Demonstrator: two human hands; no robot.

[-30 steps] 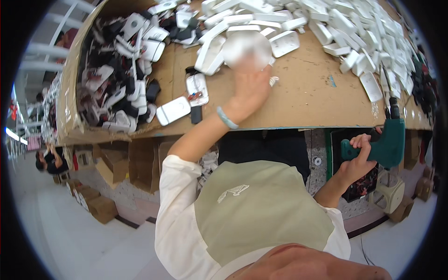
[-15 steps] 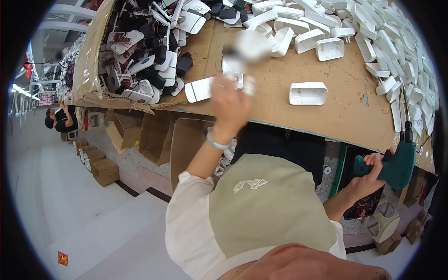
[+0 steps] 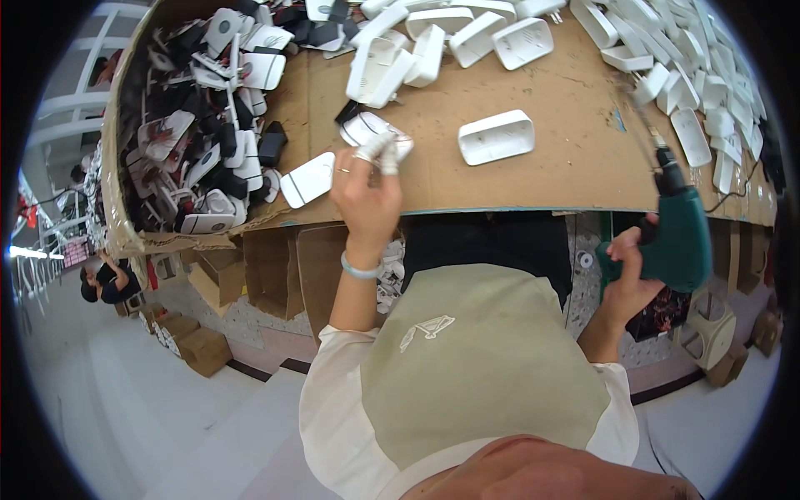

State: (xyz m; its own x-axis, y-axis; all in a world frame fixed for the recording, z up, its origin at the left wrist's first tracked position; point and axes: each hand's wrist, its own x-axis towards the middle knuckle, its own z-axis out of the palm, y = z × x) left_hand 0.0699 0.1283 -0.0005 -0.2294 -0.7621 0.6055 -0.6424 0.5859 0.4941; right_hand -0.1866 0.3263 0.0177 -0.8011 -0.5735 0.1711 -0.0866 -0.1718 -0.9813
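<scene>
My left hand [image 3: 367, 200], its fingertips wrapped in white covers, pinches the near right edge of a white plate [image 3: 364, 127] lying on the cardboard top. A black block [image 3: 348, 112] is at this plate's far left end, and thin reddish wire shows beside my fingers. To the left lies another white plate [image 3: 307, 180] with a dark line across it. My right hand [image 3: 631, 271] grips a teal pistol-grip tool [image 3: 679, 242], apparently a soldering gun, its thin tip pointing away and blurred. Between the hands sits a white open housing [image 3: 497, 137], hollow side up.
A cardboard box [image 3: 125, 167] at the left holds a heap of white plates, black blocks and wires. Piled white housings [image 3: 717, 104] cover the far right; another white housing [image 3: 379, 73] lies beyond my left hand. Cartons [image 3: 272, 275] and a stool [image 3: 707, 329] stand below the table edge.
A blurred white housing beyond my left hand now lies still on the table. My left fingers have come onto the plate with the black block. The view has shifted; the soldering gun's tip swung leftward.
</scene>
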